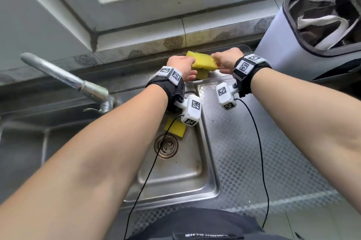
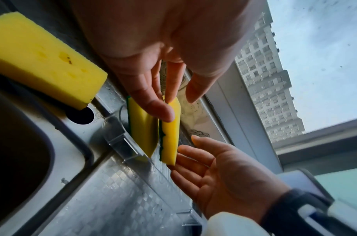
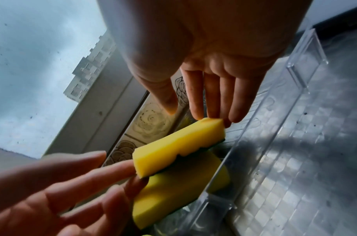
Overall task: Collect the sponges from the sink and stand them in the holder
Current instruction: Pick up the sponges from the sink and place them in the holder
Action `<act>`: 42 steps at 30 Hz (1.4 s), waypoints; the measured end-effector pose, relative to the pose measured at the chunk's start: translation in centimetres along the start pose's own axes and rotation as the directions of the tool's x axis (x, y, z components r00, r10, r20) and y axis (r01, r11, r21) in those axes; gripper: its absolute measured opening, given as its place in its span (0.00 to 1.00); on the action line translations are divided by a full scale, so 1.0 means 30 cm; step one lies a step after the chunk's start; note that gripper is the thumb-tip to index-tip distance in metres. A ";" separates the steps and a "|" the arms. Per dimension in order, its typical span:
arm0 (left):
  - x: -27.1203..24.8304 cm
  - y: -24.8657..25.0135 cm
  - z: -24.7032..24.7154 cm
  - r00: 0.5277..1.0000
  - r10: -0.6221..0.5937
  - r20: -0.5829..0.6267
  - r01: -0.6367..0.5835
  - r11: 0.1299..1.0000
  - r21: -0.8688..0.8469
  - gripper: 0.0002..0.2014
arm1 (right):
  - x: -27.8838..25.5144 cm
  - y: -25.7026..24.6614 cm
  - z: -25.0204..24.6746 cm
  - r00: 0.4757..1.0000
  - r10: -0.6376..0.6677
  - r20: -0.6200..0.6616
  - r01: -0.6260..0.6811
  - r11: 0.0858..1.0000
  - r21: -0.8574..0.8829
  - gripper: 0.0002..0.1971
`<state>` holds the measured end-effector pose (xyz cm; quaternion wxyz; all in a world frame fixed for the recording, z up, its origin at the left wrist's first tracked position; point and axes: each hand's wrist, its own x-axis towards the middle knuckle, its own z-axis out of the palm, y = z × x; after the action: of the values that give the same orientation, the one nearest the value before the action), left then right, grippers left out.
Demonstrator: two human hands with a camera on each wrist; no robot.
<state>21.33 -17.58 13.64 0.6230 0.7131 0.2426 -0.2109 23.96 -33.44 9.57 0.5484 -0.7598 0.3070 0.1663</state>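
A yellow sponge with a green scrub side (image 1: 203, 60) hangs level over the clear plastic holder (image 1: 214, 79) behind the sink. It is held by its ends: straight fingers of my left hand (image 1: 187, 69) press one end, straight fingers of my right hand (image 1: 220, 61) press the other. Both thumbs stay off it. In the right wrist view this sponge (image 3: 179, 145) lies just above a second sponge (image 3: 179, 196), which stands on edge in the holder (image 3: 294, 83). A third yellow sponge (image 1: 175, 127) lies in the sink (image 1: 175, 177) by the drain.
The tap (image 1: 64, 77) reaches in from the left over the basin. A grey lined bin (image 1: 293, 48) stands at the right, close to the holder. A patterned steel draining board (image 1: 254, 142) lies right of the basin. The window sill rises directly behind the holder.
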 end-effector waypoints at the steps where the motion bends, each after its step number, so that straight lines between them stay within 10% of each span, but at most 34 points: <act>1: 0.003 0.003 0.006 1.000 0.006 -0.005 -0.006 1.000 0.023 0.18 | -0.002 -0.003 0.002 1.000 -0.005 -0.003 0.005 1.000 -0.028 0.24; 6: -0.002 0.008 0.031 1.000 0.002 0.029 -0.005 0.996 0.089 0.19 | -0.024 -0.010 0.006 1.000 -0.010 -0.004 0.010 0.991 -0.132 0.14; 10: -0.015 -0.009 0.038 0.999 0.018 0.049 -0.023 0.993 0.119 0.18 | -0.026 -0.013 -0.015 0.999 -0.019 -0.045 0.008 0.971 -0.238 0.27; 16: -0.050 -0.019 -0.014 1.000 -0.004 -0.019 0.002 0.998 -0.064 0.12 | -0.122 -0.043 -0.022 0.990 -0.057 0.126 0.063 0.997 -0.041 0.07; 25: -0.127 -0.228 -0.255 0.984 -0.167 -0.064 0.144 0.951 -0.273 0.09 | -0.283 -0.052 0.091 0.985 -0.111 0.129 0.075 0.964 0.257 0.05; 38: -0.092 -0.468 -0.459 0.934 -0.304 -0.190 0.245 0.928 -0.280 0.04 | -0.405 0.163 0.356 0.940 0.043 0.339 -0.059 0.998 0.038 0.17; 42: -0.076 -0.578 -0.442 0.918 -0.376 -0.124 0.344 0.912 -0.222 0.05 | -0.385 0.302 0.430 0.914 0.174 0.367 -0.184 0.983 -0.010 0.05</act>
<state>8.95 -2.77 3.16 0.6180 0.6062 0.4402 -0.2382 10.43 -20.00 5.33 0.5879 -0.6772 0.2696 0.3508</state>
